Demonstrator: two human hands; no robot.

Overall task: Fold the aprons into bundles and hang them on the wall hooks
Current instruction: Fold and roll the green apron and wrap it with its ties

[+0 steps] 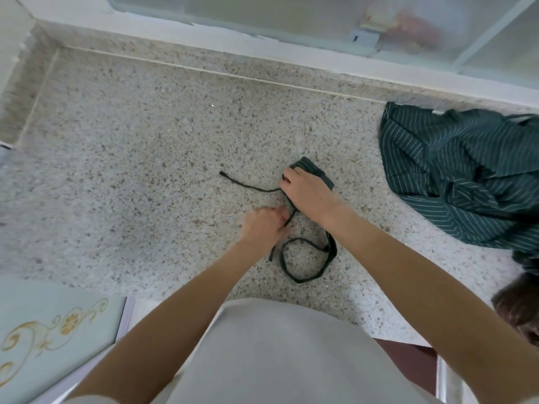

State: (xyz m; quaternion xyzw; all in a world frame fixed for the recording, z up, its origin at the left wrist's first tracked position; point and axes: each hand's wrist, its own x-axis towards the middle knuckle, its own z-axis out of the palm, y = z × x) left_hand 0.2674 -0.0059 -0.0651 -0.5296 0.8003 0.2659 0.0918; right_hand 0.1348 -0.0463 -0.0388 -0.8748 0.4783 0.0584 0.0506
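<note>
A small folded bundle of dark green striped apron (318, 172) lies on the speckled countertop (145, 170). My right hand (306, 193) presses down on it, covering most of it. Its dark strap (248, 185) runs left across the counter and a loop of strap (306, 258) lies nearer to me. My left hand (267, 225) pinches the strap just below the bundle. A second green striped apron (466, 176) lies crumpled at the right.
A frosted window (291, 18) with a white sill runs along the back of the counter. A pale cabinet door with gold ornament (52, 328) is at the lower left. Hair (522, 304) hangs into view at the right edge.
</note>
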